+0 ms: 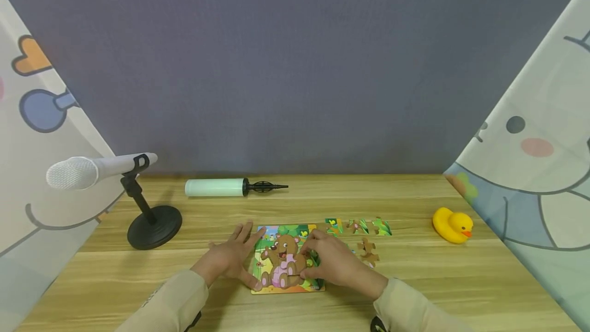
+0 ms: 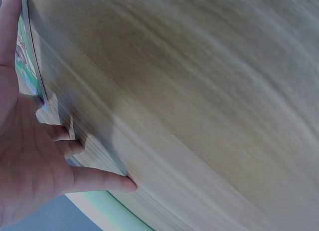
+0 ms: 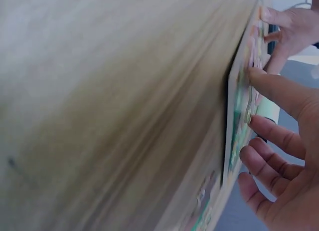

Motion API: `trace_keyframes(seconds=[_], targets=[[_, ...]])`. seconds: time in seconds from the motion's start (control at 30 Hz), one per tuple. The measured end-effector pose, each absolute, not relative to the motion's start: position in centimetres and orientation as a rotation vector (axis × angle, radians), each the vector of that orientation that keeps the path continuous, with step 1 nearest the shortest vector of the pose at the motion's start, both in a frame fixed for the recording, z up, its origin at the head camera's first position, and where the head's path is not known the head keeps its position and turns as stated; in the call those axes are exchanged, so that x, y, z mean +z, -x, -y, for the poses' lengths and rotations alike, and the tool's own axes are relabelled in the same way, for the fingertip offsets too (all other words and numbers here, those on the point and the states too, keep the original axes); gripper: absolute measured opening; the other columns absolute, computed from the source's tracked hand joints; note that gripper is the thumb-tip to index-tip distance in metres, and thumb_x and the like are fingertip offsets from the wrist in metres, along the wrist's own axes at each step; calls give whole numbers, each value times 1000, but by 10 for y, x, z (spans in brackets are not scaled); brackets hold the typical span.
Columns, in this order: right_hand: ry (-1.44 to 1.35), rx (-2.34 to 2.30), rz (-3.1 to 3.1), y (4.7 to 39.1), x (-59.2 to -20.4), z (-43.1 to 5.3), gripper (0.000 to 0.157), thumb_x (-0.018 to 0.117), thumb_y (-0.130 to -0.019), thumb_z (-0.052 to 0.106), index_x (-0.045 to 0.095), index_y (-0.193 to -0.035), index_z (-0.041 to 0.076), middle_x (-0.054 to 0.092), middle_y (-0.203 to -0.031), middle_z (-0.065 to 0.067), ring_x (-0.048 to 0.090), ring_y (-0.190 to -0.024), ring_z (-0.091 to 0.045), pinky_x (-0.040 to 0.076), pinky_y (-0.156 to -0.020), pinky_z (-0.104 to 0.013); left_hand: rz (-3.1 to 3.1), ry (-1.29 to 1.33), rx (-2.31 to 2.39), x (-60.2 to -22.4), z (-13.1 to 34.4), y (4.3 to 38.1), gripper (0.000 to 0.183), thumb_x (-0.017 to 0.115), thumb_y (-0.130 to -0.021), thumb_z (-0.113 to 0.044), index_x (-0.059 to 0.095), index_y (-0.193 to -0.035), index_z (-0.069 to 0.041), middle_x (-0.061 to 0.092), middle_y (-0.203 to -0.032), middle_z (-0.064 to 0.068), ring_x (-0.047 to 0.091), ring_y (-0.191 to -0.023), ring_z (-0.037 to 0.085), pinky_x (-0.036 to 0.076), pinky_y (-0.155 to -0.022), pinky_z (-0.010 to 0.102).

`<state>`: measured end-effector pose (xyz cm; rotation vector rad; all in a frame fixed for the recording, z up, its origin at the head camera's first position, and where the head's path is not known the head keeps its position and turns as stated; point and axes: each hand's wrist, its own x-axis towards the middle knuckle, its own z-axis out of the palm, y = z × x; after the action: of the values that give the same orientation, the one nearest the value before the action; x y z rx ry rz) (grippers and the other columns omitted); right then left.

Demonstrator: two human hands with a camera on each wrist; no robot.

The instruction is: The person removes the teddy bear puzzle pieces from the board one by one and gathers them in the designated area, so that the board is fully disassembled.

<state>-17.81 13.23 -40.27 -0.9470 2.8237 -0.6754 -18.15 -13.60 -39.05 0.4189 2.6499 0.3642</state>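
A bear jigsaw puzzle (image 1: 286, 244) in a flat board lies in front of me, mostly filled with pieces. My left hand (image 1: 236, 258) is spread beside it, its thumb and forefinger resting at the left edge. Over the right part of the picture, my right hand (image 1: 333, 258) pinches a puzzle piece (image 3: 249, 111) between thumb and forefinger, close on the board. The other fingers of that hand are bent and hold nothing. Part of the picture's right side is hidden beneath the right hand.
Loose puzzle pieces (image 1: 369, 252) lie right of the board, with several more above them. A microphone (image 1: 99, 169) on a black stand is at the left, a hand pump (image 1: 216, 187) at the back, a yellow rubber duck (image 1: 451, 225) at the right.
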Motion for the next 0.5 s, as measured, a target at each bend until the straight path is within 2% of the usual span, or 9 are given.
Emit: trace_keyframes(seconds=[0.33, 0.4, 0.5], targets=[[998, -808, -2789, 182, -394, -163, 38, 84, -85, 33, 72, -117, 14, 57, -120, -1, 57, -77, -6, 49, -64, -25, -2653, -416, 374, -390, 136, 181, 127, 91, -66, -51, 18, -164, -13, 5, -168, 23, 7, -153, 45, 13, -95, 91], [1000, -809, -2798, 183, -393, -171, 39, 83, -86, 34, 72, -117, 14, 58, -121, -2, 61, -83, -9, 53, -75, -35, -2652, -416, 375, -390, 136, 180, 128, 91, -66, -51, 18, -163, -13, 5, -168, 24, 7, -153, 45, 13, -95, 91], [999, -788, -2824, 182, -393, -182, 38, 83, -86, 35, 73, -118, 16, 59, -119, 0, 61, -90, -14, 52, -80, -43, -2651, -412, 379, -391, 136, 180, 128, 91, -66, -51, 18, -163, -14, 5, -168, 23, 6, -153, 45, 13, -95, 91]])
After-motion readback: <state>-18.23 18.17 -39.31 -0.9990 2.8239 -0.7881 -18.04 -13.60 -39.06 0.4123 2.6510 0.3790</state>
